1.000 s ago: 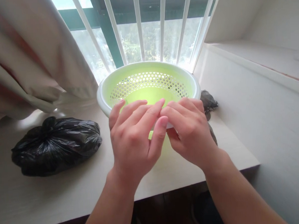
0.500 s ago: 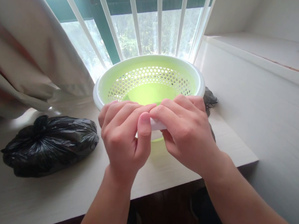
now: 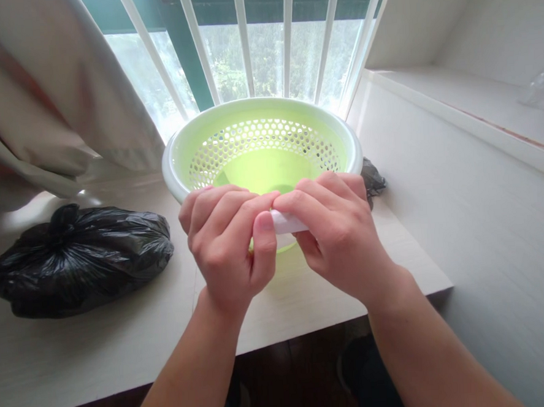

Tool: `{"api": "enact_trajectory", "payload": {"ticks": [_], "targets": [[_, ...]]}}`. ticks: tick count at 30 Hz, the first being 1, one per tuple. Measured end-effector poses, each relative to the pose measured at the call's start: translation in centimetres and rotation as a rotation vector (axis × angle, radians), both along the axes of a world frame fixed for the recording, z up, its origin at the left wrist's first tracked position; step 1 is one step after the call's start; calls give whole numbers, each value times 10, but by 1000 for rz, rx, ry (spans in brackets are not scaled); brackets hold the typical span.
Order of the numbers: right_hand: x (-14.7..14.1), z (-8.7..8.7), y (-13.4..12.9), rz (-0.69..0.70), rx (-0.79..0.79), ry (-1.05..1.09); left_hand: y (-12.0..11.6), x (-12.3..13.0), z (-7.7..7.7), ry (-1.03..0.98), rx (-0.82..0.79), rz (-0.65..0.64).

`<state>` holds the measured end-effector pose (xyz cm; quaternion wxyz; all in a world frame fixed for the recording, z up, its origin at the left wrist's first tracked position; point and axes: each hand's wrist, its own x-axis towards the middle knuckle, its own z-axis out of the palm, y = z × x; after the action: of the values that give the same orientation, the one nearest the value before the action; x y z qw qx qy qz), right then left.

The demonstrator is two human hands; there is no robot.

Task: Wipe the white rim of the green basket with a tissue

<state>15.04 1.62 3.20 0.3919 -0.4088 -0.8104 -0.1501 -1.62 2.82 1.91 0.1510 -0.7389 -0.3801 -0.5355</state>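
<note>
A light green plastic laundry basket point(image 3: 172, 166) with a pale rim and rows of round holes stands in front of me, its inside showing no contents. My left hand point(image 3: 228, 237) is closed over the near rim, thumb on my side and fingers bent over the top. Close beside it, my right hand point(image 3: 333, 224) grips the same rim, its thumb tucked below. A short white stretch of rim shows between the two hands, and their index fingers nearly meet. Both hands hide most of the basket's near side.
The basket stands on a pale wooden ledge point(image 3: 215, 330). A knotted black plastic bag point(image 3: 82, 261) lies to the left, below a curtain point(image 3: 53, 88). Part of another dark bag point(image 3: 373, 177) shows behind the basket's right side. White window bars point(image 3: 243, 39) rise behind; a white panel point(image 3: 475, 215) borders the right.
My view has shifted slightly, so the basket, bag and ledge appear a little further left. Both hands keep their hold on the rim.
</note>
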Motion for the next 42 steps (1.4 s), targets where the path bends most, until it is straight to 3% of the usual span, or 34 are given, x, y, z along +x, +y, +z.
{"api": "enact_trajectory", "payload": {"ticks": [42], "targets": [[10,-5,6,49,37,45,2,2,-3,-23,37,-10]]}}
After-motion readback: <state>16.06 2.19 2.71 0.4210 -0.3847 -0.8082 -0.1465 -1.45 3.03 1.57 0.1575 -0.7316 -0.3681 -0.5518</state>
